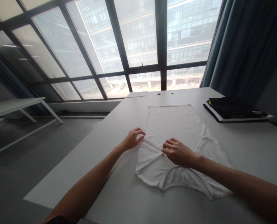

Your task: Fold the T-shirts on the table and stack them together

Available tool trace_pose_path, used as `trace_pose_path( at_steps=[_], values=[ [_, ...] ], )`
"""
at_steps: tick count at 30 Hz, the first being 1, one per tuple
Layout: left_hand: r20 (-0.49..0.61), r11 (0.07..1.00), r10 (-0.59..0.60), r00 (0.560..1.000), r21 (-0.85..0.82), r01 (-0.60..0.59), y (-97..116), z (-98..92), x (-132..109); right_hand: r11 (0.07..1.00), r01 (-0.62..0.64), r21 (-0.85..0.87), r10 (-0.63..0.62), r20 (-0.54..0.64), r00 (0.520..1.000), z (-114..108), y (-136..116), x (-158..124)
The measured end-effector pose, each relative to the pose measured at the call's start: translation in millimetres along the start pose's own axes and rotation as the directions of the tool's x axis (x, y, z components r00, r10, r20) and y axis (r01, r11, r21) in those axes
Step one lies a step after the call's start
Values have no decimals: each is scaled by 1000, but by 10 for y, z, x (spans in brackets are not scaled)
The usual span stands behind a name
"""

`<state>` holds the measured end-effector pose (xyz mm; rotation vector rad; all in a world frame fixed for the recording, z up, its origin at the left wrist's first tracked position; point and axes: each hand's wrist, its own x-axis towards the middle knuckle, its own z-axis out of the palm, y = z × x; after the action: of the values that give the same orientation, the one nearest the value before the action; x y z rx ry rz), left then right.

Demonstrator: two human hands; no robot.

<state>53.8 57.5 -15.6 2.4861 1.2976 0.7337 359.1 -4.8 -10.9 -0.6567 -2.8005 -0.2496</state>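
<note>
A white T-shirt lies spread on the white table, its neckline toward me and its hem at the far end. At the shirt's left edge, near the underarm, my left hand is closed, thumb and fingers pinching the cloth. My right hand pinches the fabric above the neckline, its fingers curled together. Creases run across the cloth between the two hands. The left sleeve is flat, while my right forearm covers part of the right shoulder and sleeve.
The white table carries a stack of folded dark and white clothes at the right. A sheet of paper lies at the far edge. Another table stands left, windows rise ahead, and a blue curtain hangs on the right.
</note>
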Motion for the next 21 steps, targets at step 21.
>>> trace_pose_path(
  at_steps=[21],
  values=[
    [267,973,-25,963,229,-38,787,503,-274,870,-480,109,491,-273,827,-152,677,-1367]
  ],
)
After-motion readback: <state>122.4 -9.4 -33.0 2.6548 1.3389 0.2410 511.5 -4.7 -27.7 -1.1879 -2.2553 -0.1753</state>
